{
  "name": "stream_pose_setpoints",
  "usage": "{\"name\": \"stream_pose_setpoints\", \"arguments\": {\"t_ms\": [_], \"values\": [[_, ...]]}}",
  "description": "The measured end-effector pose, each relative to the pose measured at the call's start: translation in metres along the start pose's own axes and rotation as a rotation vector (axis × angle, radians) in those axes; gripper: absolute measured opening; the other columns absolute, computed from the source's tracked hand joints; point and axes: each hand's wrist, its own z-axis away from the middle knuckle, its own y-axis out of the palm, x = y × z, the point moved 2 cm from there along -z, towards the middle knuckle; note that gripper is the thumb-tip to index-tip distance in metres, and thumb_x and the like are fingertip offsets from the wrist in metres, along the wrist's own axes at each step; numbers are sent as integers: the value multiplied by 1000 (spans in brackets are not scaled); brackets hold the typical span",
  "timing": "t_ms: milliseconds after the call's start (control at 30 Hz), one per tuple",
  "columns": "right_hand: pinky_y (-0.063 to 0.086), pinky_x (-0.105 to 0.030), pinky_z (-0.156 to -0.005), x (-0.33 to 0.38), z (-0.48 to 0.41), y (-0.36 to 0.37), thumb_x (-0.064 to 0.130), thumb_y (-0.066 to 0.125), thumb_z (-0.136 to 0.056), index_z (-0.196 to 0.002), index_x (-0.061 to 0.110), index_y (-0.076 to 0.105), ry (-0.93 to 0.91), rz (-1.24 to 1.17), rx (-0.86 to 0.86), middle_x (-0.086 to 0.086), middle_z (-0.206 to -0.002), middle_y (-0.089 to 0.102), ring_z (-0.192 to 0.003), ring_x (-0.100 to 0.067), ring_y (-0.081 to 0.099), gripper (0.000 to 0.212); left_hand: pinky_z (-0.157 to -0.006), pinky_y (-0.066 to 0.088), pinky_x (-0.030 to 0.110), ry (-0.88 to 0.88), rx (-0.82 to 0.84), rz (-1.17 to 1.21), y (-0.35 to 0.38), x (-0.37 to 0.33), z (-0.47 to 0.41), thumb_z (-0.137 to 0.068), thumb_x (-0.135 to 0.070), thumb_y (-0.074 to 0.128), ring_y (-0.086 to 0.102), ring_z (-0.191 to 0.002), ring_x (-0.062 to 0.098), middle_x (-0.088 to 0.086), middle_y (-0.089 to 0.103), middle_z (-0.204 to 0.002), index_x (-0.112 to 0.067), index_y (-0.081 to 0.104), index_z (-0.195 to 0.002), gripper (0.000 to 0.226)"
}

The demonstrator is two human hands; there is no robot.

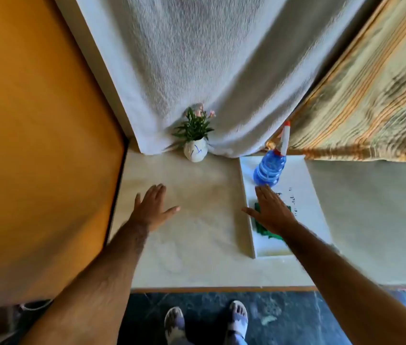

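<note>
Far left, an orange panel (35,145) flanks the tabletop (197,245). Here's the left hand (150,207), fingers straight and spread, grasping nothing, over the tabletop's left half. Past it, at the far edge, a small potted plant (195,135) stands upright against the white curtain (197,58). Now the right hand (272,212), flat and released too, is over the green cloth (267,233) in the white tray (304,185); whether it is pressing I cannot tell. Its fingertips are just short of the blue spray bottle (270,169), upright at the tray's far end. A striped curtain (371,95) hangs at far right.
</note>
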Motion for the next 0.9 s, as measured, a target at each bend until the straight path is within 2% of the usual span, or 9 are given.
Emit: {"name": "stream_pose_setpoints", "arguments": {"t_ms": [133,233,333,467,567,633,767,833,900], "values": [[8,-40,-129,-13,14,22,80,24,-89,-162,8,15,59,-104,19,-8,-171,12,-158,-19,3,103,-132,6,55,-23,40,-47,43,8,9,-96,-69,51,7,-164,15,-2,6,-179,-17,14,-168,96],[1,-36,-128,-16,22,44,78,21,-91,-162,9,12,10,-119,-28,-5,-171,9,-158,-16,-1,99,-129,10,61,14,-55,-90,65,13,13,-93,-74,47,16,-163,24,5,11,-178,-12,18,-167,100],[3,-39,-129,-19,23,54,72,29,-99,-163,10,12,-2,-130,-110,-5,-171,10,-158,-16,-1,91,-128,11,64,58,-136,-107,70,15,14,-84,-79,25,24,-162,30,10,19,-176,-10,25,-165,107],[18,-39,-126,-20,21,55,68,42,-96,-159,16,29,78,-414,-184,-3,-168,26,-155,-16,19,82,-126,17,70,75,-209,-124,81,16,14,-89,-78,24,32,-158,34,13,28,-172,-8,30,-163,102],[39,-32,-105,-26,14,40,79,42,-89,-132,21,53,198,-591,-353,2,-137,52,-125,-12,48,73,-125,21,70,80,-234,-154,86,16,14,-93,-82,11,36,-156,33,13,33,-170,-7,34,-162,104],[40,-29,-93,-32,3,25,77,52,-86,-117,19,55,296,-642,-485,6,-117,52,-113,-17,53,66,-123,26,72,87,-251,-163,88,18,13,-95,-78,23,40,-154,34,13,36,-169,-7,36,-161,98],[35,-12,-99,-42,-28,-11,66,70,-78,-136,9,47,339,-731,-644,-8,-134,52,-127,-24,50,85,-124,24,71,97,-265,-184,93,24,9,-94,-75,29,35,-157,32,10,30,-172,-9,30,-164,96],[38,-27,-113,-44,-48,-32,63,78,-75,-146,11,40,288,-778,-644,-9,-145,50,-135,-21,47,96,-126,22,69,100,-273,-195,97,27,7,-94,-77,26,32,-158,30,9,26,-174,-11,25,-165,97],[43,-39,-113,-43,-67,-50,58,86,-72,-151,16,37,246,-814,-659,-7,-145,53,-134,-21,51,101,-126,21,68,100,-281,-207,99,29,5,-95,-78,22,29,-159,28,7,22,-175,-12,21,-166,97]]}}
